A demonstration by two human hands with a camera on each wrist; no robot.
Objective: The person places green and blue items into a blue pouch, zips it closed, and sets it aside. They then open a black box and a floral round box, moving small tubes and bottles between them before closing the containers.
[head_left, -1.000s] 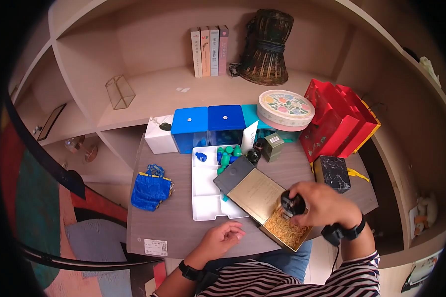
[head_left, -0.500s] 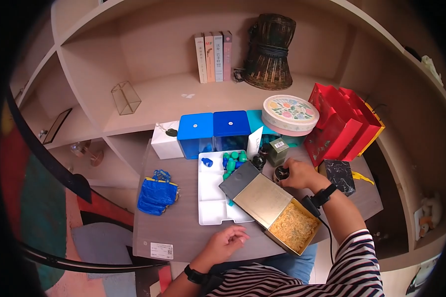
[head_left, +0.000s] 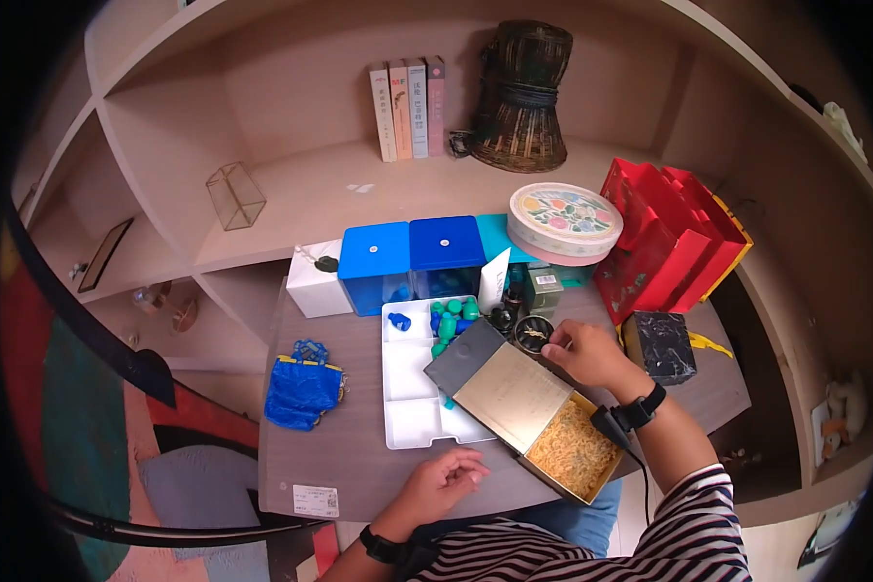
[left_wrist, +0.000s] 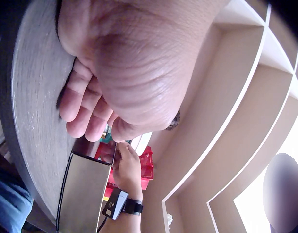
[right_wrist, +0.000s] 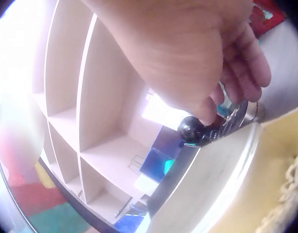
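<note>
A round black jar with a gold emblem (head_left: 533,334) stands upright behind an opened box. Just right of it is my right hand (head_left: 597,361), fingers loosely bent and not wrapped round it; whether the fingertips touch it I cannot tell. The right wrist view shows that hand (right_wrist: 187,58) above the open lid (right_wrist: 202,184). The box, gold inside (head_left: 514,393), holds yellow shredded filling (head_left: 574,448) and leans over the front table edge. To its left my left hand (head_left: 438,487) rests empty at the table edge, fingers relaxed, also seen in the left wrist view (left_wrist: 124,68).
A white divided tray (head_left: 409,373) with green and blue pieces lies partly under the lid. Blue boxes (head_left: 375,254), an oval floral box (head_left: 565,225), and a small green box (head_left: 545,291) stand behind. Red bags (head_left: 655,247) and a black marbled box (head_left: 662,347) are right; a blue pouch (head_left: 304,393) is left.
The black jar went from above the shredded filling to the table behind the box. My right hand has let go of it and shifted slightly right. My left hand stays by the table edge.
</note>
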